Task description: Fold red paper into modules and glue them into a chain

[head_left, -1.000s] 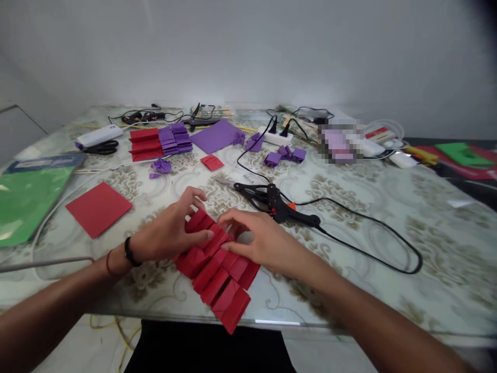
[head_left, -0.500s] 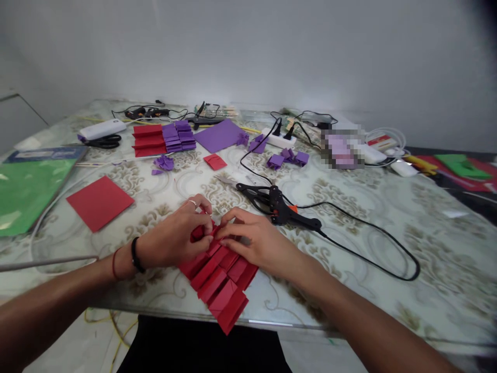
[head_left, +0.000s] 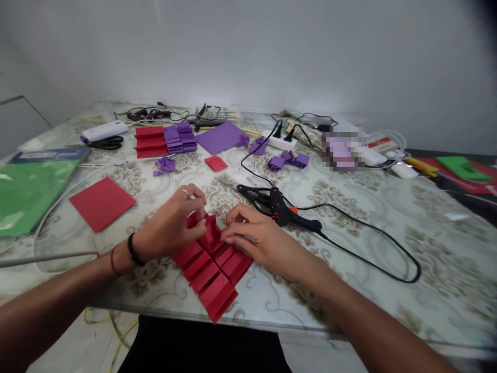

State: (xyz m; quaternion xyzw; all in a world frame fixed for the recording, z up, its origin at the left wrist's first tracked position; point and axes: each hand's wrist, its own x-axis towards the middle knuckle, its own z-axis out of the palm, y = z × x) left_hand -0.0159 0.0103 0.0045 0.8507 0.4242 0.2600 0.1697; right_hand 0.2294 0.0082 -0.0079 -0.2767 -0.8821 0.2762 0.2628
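Head view: left hand (head_left: 171, 228) and right hand (head_left: 259, 239) both pinching the far end of the pleated red paper (head_left: 209, 264), lying at worktop (head_left: 349, 217) near edge, glue gun (head_left: 289, 212) just beyond

**Pleated strip: far end gathered and raised**

The left hand (head_left: 171, 230) lay with fingers spread over the far end of the pleated red paper (head_left: 212, 269) a second ago. It has since curled, and its fingertips (head_left: 201, 213) now pinch the top fold. The right hand (head_left: 260, 241) rested flat across the pleats. It has drawn back toward the far end and now grips a fold opposite the left hand. The far folds have lifted off the surface into a raised peak between the two hands. The strip has shortened, its pleats are packed closer, and its near tip has pulled in along the table edge (head_left: 272, 325).
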